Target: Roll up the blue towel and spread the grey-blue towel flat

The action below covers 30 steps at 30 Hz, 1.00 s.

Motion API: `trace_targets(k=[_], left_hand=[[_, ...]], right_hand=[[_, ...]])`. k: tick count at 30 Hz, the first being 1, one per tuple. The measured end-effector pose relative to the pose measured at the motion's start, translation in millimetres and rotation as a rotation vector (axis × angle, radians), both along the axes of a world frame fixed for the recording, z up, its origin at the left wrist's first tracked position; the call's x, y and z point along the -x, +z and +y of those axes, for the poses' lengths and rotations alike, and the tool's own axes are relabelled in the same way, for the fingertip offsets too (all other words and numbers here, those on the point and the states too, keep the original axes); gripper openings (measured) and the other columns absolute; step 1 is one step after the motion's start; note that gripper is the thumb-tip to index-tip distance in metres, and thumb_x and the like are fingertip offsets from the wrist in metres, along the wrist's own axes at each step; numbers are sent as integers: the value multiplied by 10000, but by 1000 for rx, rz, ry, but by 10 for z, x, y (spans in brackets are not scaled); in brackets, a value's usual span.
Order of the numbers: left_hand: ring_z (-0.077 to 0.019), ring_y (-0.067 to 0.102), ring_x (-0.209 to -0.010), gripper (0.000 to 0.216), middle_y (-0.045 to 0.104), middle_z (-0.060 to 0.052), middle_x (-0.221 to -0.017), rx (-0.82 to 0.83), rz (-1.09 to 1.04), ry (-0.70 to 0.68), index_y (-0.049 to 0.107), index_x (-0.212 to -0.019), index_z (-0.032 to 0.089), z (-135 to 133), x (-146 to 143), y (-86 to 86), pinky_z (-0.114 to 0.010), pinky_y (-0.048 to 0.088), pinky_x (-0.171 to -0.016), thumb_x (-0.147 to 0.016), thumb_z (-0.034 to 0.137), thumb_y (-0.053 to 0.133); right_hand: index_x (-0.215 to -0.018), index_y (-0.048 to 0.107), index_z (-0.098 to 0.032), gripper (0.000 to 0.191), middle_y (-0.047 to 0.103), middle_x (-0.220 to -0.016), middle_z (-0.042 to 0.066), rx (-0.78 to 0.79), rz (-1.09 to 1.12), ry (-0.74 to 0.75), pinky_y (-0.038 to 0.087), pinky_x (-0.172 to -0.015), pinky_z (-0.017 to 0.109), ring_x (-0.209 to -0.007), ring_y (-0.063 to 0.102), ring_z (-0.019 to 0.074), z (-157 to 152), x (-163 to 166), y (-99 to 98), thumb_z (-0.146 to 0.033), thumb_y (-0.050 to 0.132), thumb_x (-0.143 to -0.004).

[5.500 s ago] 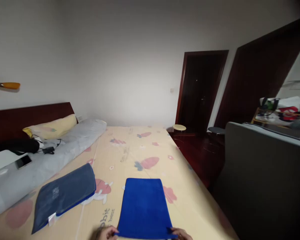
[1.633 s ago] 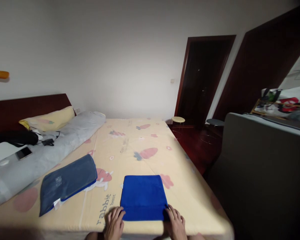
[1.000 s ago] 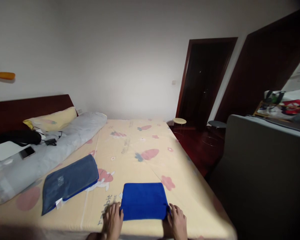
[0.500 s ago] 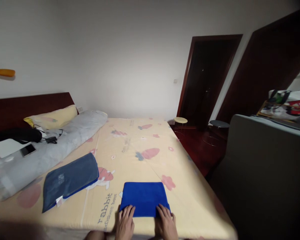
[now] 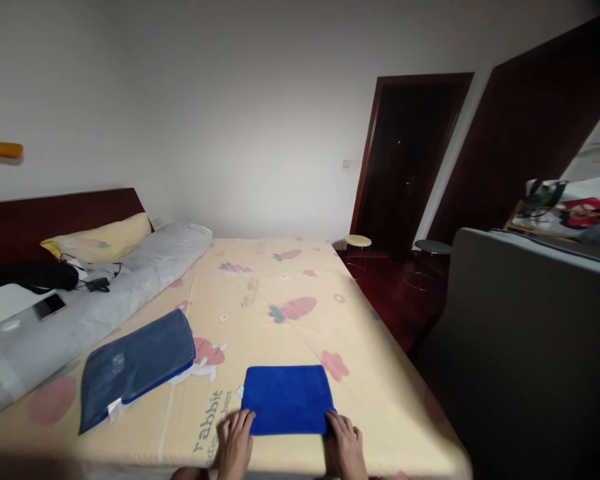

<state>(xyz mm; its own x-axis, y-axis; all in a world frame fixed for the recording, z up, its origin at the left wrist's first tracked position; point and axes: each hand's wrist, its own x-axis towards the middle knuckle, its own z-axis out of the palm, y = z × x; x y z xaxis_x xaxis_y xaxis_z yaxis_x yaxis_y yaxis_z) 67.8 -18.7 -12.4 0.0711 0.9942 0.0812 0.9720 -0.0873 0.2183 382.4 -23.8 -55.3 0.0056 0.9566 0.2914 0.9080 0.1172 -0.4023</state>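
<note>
A bright blue towel (image 5: 287, 398), folded into a small rectangle, lies near the front edge of the bed (image 5: 260, 300). My left hand (image 5: 235, 442) rests flat at its near left corner, fingers touching the cloth. My right hand (image 5: 347, 445) rests flat at its near right corner. Neither hand grips anything. To the left lies a folded grey-blue towel (image 5: 133, 365) stacked on a blue one.
A rolled grey duvet (image 5: 95, 303) runs along the bed's left side, with a phone (image 5: 49, 306), a charger and a yellow pillow (image 5: 99, 244) near the headboard. A grey sofa back (image 5: 530, 333) stands at the right. Two stools (image 5: 357, 241) sit by the dark doorway.
The blue towel went from a long rectangle to a shorter folded one. In the last second my hands slid onto its near edge, then apart to the two near corners.
</note>
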Motion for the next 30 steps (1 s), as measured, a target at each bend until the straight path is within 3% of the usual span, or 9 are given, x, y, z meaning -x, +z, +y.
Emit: trace_targets(k=[7, 9, 12, 15, 18, 21, 24, 27, 30], left_hand=[[-166, 645, -923, 321, 729, 28, -920, -77, -177, -58, 646, -889, 298, -83, 168, 388, -313, 437, -893, -726, 94, 461], [-175, 654, -908, 316, 740, 22, -915, -62, -175, -14, 660, -902, 300, -69, 193, 436, -327, 442, -899, -752, 114, 453], [-211, 636, -1048, 346, 744, -9, -1037, -71, -107, 133, 683, -996, 283, -11, 163, 435, -390, 429, -947, -791, 136, 446], [-227, 589, -1155, 427, 703, -41, -1182, -172, -16, 224, 660, -1133, 263, 41, 36, 365, -410, 428, -967, -814, 104, 425], [-193, 606, -1130, 472, 701, -31, -1190, -250, -35, 47, 665, -1142, 282, 41, -220, 249, -365, 456, -968, -820, 67, 395], [-191, 590, -1173, 505, 689, -19, -1226, -205, -107, -183, 664, -1152, 304, -4, -548, 98, -356, 457, -1006, -793, 61, 405], [-220, 527, -1270, 584, 627, -34, -1340, -69, -140, -175, 602, -1268, 275, -41, -753, -70, -389, 402, -1083, -750, 68, 431], [-242, 471, -1328, 661, 561, -30, -1421, 44, -113, -125, 531, -1345, 280, -43, -686, -224, -427, 354, -1114, -725, 72, 435], [-248, 458, -1334, 695, 536, -6, -1444, 50, -84, -83, 496, -1367, 323, -46, -421, -327, -448, 339, -1104, -717, 84, 443]], right_hand=[[-1004, 629, -284, 225, 708, -940, 0, -102, -20, 198, 392, -866, 364, -929, 604, 212, -40, -163, 144, -241, 540, -802], [-1064, 608, -281, 253, 705, -936, 0, -101, 1, 166, 407, -841, 357, -881, 608, 200, -11, -188, 127, -264, 539, -821], [-1176, 572, -272, 325, 706, -997, 37, -149, 1, 14, 421, -814, 378, -892, 617, 219, 81, -170, 94, -294, 507, -859], [-1194, 581, -270, 331, 687, -1109, 69, -212, -17, -72, 426, -827, 391, -988, 615, 240, 161, -53, 113, -285, 469, -884], [-1213, 586, -313, 381, 675, -1184, 39, -193, -26, 77, 424, -877, 370, -1050, 612, 216, 159, 216, 197, -203, 450, -873], [-1223, 585, -359, 467, 661, -1239, 5, -91, -29, 233, 418, -919, 359, -1100, 599, 207, 86, 577, 290, -139, 451, -833], [-1245, 578, -360, 476, 617, -1327, 13, 35, -11, 262, 415, -963, 397, -1175, 567, 242, 24, 817, 324, -192, 510, -805], [-1304, 540, -351, 558, 552, -1410, 25, 112, -21, 257, 405, -999, 429, -1247, 529, 265, 8, 761, 275, -181, 520, -773], [-1342, 505, -360, 555, 542, -1417, 24, 81, -48, 209, 420, -986, 430, -1246, 542, 261, -1, 453, 167, -202, 490, -810]])
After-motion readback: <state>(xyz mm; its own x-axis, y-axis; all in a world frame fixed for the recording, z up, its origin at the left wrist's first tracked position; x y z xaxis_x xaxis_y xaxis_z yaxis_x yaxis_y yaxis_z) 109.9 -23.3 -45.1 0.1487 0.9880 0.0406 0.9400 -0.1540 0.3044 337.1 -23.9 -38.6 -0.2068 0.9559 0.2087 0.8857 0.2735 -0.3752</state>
